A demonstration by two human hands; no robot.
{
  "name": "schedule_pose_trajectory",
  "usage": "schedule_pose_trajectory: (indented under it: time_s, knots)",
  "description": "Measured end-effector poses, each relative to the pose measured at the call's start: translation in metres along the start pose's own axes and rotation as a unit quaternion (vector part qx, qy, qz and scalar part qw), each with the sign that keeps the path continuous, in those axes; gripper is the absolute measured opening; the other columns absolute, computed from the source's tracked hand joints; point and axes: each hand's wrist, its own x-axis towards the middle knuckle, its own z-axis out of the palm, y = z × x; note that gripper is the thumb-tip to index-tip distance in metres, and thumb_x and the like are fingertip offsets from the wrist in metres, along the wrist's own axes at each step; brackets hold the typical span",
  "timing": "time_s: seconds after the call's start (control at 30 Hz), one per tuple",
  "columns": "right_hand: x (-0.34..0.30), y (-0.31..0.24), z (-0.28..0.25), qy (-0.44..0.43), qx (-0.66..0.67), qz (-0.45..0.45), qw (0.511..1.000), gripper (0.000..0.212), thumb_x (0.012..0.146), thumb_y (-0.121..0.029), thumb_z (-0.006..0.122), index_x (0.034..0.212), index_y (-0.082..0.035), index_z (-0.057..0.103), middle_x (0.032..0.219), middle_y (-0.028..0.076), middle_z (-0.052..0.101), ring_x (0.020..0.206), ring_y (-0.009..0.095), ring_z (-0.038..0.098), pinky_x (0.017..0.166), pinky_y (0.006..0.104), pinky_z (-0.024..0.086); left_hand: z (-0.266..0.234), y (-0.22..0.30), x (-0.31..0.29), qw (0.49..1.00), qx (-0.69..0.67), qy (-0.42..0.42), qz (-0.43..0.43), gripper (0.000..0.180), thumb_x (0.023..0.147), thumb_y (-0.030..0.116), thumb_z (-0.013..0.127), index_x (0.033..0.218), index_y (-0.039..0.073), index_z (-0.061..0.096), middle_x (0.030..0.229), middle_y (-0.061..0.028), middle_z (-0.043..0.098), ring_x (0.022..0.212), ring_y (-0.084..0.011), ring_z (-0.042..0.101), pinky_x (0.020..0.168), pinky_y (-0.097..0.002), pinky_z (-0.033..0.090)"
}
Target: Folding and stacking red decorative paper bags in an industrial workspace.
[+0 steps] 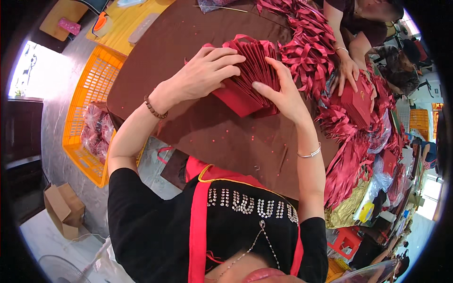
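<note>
Left hand (214,69) — curled over the left side of a fanned stack of red card pieces (241,100), gripping the edges; right hand (286,89) — closed on the opposite side, thumb toward the near face, fingers along the edge. Cannot tell how firmly pressed. Located between both hands, over the brown counter (203,127); whether fully resting on it, cannot be confirmed from this angle. Judged risks: could splay further and shed pieces if loosened on one side; could bend at the corners if squeezed unevenly. Might also snag on the loose red ribbons (309,61) heaped just beside, if shifted rightward, or, if pushed farther, get mixed with the red packets (361,107) under a co-worker's hand (348,70).
</note>
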Motion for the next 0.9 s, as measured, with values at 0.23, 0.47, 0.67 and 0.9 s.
schedule_pose_trajectory:
  time_s: [0.23,0.47,0.67,0.9]
  knots:
    - [0.003,0.006,0.002,-0.042,0.118,0.002,0.992,0.055,0.092,-0.023,0.046,0.139,-0.004,0.026,0.143,0.011,0.026,0.135,0.020,0.019,0.109,0.0305,0.016,-0.007,0.002,0.004,0.999,-0.011,-0.018,-0.036,0.081,0.057,0.003,0.071,0.132,0.007,0.039,0.128,-0.0108,0.044,0.115,-0.0298,0.042,0.096,-0.0400,0.037]
    - [0.003,0.017,0.002,-0.040,0.139,0.022,0.989,0.059,0.092,-0.022,0.047,0.141,-0.003,0.019,0.144,0.012,0.024,0.134,0.018,0.019,0.109,0.0304,0.016,-0.011,0.004,0.005,0.998,0.042,-0.034,-0.028,0.064,0.066,-0.004,0.059,0.127,0.005,0.042,0.112,-0.0094,0.049,0.105,-0.0271,0.045,0.092,-0.0373,0.039]
    - [0.003,0.017,0.002,-0.041,0.153,0.028,0.987,0.060,0.090,-0.021,0.050,0.140,-0.003,0.021,0.144,0.012,0.025,0.134,0.018,0.021,0.108,0.0303,0.017,-0.016,0.004,-0.005,0.999,0.005,-0.027,-0.016,0.054,0.066,-0.005,0.058,0.119,0.004,0.050,0.111,-0.0093,0.050,0.104,-0.0267,0.046,0.092,-0.0372,0.039]
    - [0.002,0.005,0.003,-0.030,0.078,0.025,0.996,0.067,0.084,-0.023,0.061,0.138,-0.003,0.026,0.140,0.013,0.031,0.120,0.019,0.039,0.100,0.0305,0.031,-0.013,0.005,-0.012,1.000,0.006,-0.001,-0.016,0.049,0.064,-0.002,0.060,0.113,0.005,0.055,0.112,-0.0079,0.051,0.103,-0.0255,0.048,0.090,-0.0350,0.041]
